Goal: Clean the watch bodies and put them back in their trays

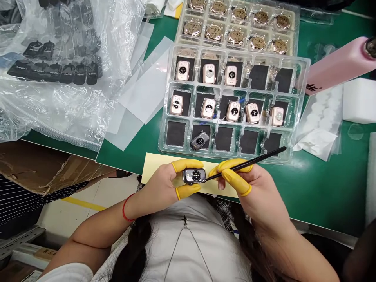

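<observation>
White shirt (202,244) in the foreground, I pinch a dark watch body (194,175) between the yellow-capped thumb and finger of my left hand (163,184), over yellow paper (157,166) at the edge of the green tabletop (317,192). Fingers of my right hand (260,184) press together on a slim black tool (261,157), its tip at the watch's end. Beyond, a clear tray (294,133) carries rose-gold watch bodies (233,111) and one tilted dark one.

"hello!" on black tabs (67,73), CE marks on round gold-coloured watch backs (214,32)
</observation>
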Action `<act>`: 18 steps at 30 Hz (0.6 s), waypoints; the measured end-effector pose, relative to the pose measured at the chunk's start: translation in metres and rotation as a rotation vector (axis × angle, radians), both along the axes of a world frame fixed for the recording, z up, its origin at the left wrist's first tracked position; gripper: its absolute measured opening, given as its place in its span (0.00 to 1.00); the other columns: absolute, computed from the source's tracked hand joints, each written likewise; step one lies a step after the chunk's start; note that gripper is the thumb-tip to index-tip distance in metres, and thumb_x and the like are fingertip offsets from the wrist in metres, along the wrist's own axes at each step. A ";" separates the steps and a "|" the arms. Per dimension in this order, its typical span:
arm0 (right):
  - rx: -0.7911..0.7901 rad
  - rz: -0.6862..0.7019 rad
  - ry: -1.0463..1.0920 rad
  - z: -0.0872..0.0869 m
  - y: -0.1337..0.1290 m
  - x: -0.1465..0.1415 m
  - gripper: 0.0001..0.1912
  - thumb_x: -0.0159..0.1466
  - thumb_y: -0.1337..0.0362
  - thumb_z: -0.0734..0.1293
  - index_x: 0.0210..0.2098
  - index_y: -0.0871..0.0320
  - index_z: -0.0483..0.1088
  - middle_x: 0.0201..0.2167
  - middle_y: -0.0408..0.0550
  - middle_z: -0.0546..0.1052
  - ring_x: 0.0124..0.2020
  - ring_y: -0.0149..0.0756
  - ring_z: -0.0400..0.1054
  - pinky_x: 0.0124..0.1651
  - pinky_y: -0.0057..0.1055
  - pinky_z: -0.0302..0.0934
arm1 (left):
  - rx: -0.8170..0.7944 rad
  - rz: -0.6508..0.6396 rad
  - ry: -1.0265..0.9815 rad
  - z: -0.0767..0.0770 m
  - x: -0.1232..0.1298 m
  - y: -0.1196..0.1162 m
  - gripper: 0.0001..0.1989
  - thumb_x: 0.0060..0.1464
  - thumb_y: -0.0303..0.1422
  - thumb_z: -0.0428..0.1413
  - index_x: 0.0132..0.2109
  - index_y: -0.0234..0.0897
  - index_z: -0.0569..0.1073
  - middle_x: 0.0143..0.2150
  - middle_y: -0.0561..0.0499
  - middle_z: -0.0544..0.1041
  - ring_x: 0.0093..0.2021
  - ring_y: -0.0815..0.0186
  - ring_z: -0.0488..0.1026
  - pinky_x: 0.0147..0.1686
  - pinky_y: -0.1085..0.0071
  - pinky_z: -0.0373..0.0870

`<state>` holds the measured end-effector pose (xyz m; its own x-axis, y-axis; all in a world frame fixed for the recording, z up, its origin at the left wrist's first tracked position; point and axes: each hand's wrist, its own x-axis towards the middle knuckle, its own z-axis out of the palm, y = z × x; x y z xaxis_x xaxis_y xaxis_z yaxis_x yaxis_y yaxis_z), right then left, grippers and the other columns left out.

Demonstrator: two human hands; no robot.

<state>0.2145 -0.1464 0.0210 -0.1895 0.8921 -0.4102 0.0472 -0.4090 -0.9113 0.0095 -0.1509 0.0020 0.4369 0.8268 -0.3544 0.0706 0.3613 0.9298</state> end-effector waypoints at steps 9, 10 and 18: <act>-0.018 0.001 -0.006 0.002 0.002 0.000 0.12 0.60 0.57 0.70 0.24 0.56 0.74 0.23 0.44 0.75 0.29 0.32 0.69 0.34 0.26 0.66 | 0.045 -0.035 0.075 0.000 -0.002 0.000 0.19 0.52 0.32 0.61 0.52 0.38 0.73 0.48 0.47 0.77 0.45 0.63 0.75 0.47 0.69 0.73; -0.015 0.003 -0.007 0.002 0.002 0.000 0.12 0.60 0.57 0.70 0.24 0.56 0.74 0.24 0.44 0.76 0.29 0.32 0.69 0.34 0.25 0.66 | 0.049 -0.038 0.081 0.000 -0.002 0.000 0.20 0.51 0.32 0.62 0.52 0.37 0.72 0.48 0.46 0.77 0.45 0.63 0.75 0.48 0.69 0.73; 0.070 -0.030 -0.075 0.005 -0.004 0.007 0.08 0.59 0.60 0.71 0.26 0.53 0.76 0.25 0.43 0.77 0.28 0.33 0.70 0.32 0.27 0.66 | 0.087 -0.019 0.072 -0.002 -0.002 -0.001 0.16 0.55 0.31 0.58 0.52 0.37 0.72 0.48 0.45 0.77 0.47 0.62 0.75 0.49 0.68 0.72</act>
<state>0.2217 -0.1506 0.0260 -0.1331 0.9241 -0.3583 0.1044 -0.3464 -0.9323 0.0075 -0.1520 0.0003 0.4291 0.8473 -0.3129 0.1441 0.2777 0.9498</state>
